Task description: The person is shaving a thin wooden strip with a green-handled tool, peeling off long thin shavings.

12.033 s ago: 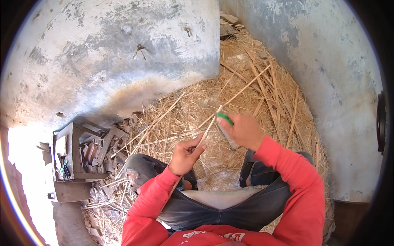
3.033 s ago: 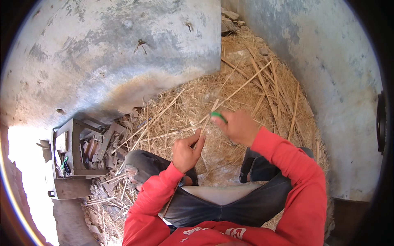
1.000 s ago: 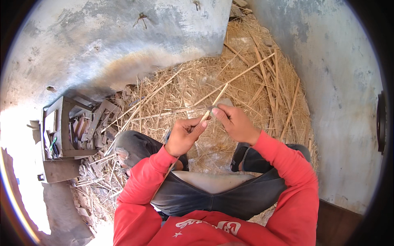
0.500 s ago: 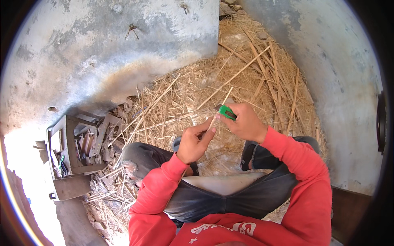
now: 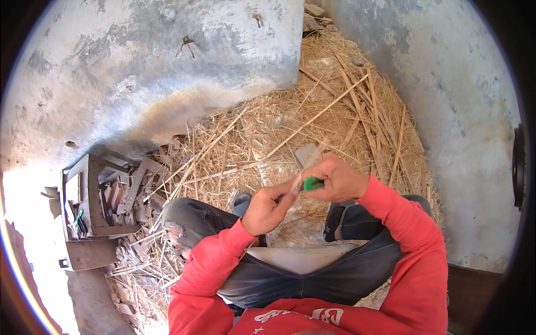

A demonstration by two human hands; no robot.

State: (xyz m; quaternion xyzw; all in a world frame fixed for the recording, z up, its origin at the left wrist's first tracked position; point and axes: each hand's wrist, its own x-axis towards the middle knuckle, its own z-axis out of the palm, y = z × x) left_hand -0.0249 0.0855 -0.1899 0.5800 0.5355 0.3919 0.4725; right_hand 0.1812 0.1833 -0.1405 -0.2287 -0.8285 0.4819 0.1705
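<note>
Cutter (image 5: 313, 183) (grn) in R hand (image 5: 341, 180), strip (image 5: 295, 188) in L hand (image 5: 263, 211).

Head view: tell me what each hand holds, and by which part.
Right hand: the tool's green handle. Left hand: a pale strip, motion-blurred; which part is unclear.

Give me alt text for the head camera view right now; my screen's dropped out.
The left hand pinches a thin pale strip, close beside a green tool gripped in the right hand. Straw-coloured slivers lie beyond the hands, with a box-like frame at the picture's left.
</note>
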